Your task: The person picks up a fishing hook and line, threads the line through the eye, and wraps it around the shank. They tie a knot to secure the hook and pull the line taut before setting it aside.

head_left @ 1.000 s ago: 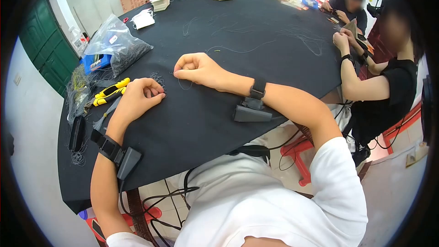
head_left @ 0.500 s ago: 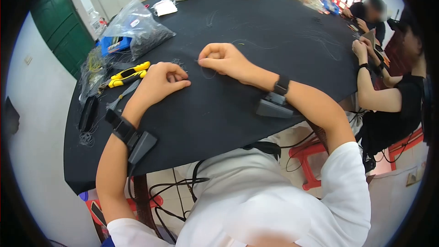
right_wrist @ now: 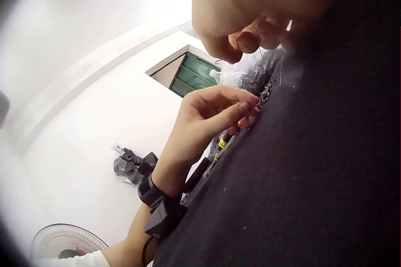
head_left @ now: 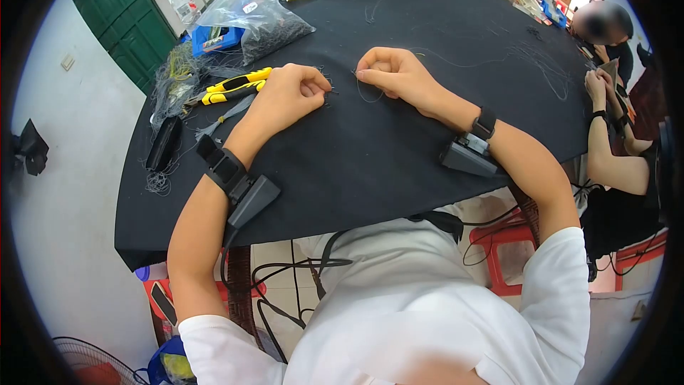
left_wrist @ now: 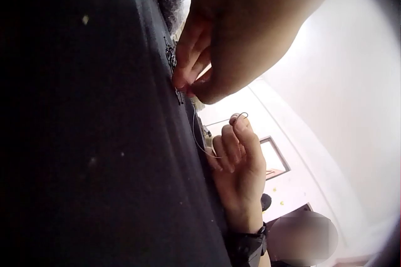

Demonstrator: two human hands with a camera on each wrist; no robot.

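Your left hand (head_left: 285, 96) pinches a small clump of dark thread pieces (head_left: 326, 93), in from the near edge of the round black table (head_left: 370, 164). Your right hand (head_left: 392, 75), just beside but apart, pinches a thin grey thread loop (head_left: 367, 94).

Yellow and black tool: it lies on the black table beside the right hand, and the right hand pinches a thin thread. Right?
Not quite: the head view shows the yellow and black tool on the black table beside the left hand, not the right hand. The right hand does pinch a thin thread.
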